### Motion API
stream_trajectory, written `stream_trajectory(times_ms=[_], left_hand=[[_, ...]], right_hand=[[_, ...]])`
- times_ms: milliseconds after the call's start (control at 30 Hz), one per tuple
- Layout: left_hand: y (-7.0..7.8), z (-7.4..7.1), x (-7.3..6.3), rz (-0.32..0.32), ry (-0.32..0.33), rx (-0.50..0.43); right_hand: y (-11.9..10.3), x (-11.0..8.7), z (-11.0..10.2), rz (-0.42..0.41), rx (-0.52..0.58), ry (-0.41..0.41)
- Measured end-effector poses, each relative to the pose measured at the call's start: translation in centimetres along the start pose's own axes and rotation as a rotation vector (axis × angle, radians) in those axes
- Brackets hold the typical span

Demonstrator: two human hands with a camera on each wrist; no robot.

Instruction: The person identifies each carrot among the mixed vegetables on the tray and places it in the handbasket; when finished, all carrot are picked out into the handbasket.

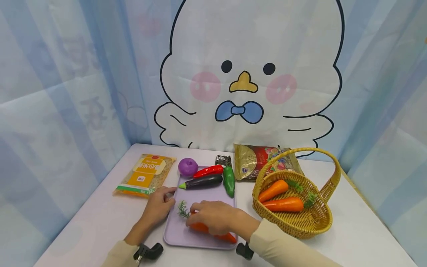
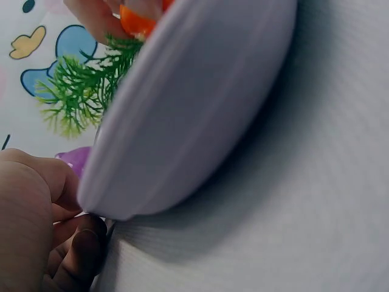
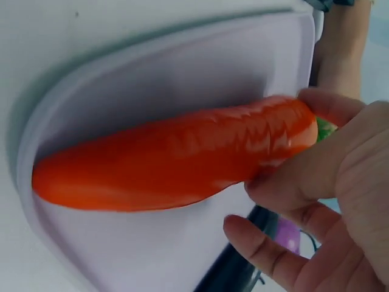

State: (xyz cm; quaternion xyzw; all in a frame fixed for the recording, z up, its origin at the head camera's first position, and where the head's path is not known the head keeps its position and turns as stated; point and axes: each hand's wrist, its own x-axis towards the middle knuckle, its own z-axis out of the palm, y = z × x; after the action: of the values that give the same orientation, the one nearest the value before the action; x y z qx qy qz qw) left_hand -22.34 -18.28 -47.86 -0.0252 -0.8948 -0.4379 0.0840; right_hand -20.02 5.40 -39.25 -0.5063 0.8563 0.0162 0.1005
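Observation:
My right hand (image 1: 217, 217) pinches the thick end of an orange carrot (image 3: 170, 161) between thumb and finger. The carrot lies slantwise over the near part of a pale purple tray (image 1: 176, 235), its green leaves (image 2: 91, 85) pointing left. At the tray's left side, my left hand (image 1: 160, 204) holds the rim, with fingers above and below the edge in the left wrist view. Toward the tray's far end lie a dark eggplant (image 1: 205, 181), a red chili pepper (image 1: 209, 171) and a green pepper (image 1: 229, 181). A purple onion (image 1: 188, 167) sits at the far left corner.
A wicker basket (image 1: 290, 228) with a tall handle stands right of the tray, holding two carrots (image 1: 285, 204). Behind it lies a gold and red food bag (image 1: 247, 163). A yellow grain bag (image 1: 143, 174) is at left, a small dark packet (image 1: 222, 160) at the back.

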Motion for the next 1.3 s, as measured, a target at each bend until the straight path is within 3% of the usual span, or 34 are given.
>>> stream_trajectory(times_ms=[267,467,1300], left_hand=[[0.0,0.1,0.0,-0.002,0.002,-0.007],[0.1,0.2,0.1,-0.010,0.003,0.007],[0.2,0.1,-0.1,-0.014,0.001,0.002]], right_hand=[[1.6,0.0,0.1,0.163,0.007,0.008],[3.0,-0.6,0.0,0.219,-0.003,0.055],[5.7,-4.6,-1.5,0.182,-0.282,0.262]])
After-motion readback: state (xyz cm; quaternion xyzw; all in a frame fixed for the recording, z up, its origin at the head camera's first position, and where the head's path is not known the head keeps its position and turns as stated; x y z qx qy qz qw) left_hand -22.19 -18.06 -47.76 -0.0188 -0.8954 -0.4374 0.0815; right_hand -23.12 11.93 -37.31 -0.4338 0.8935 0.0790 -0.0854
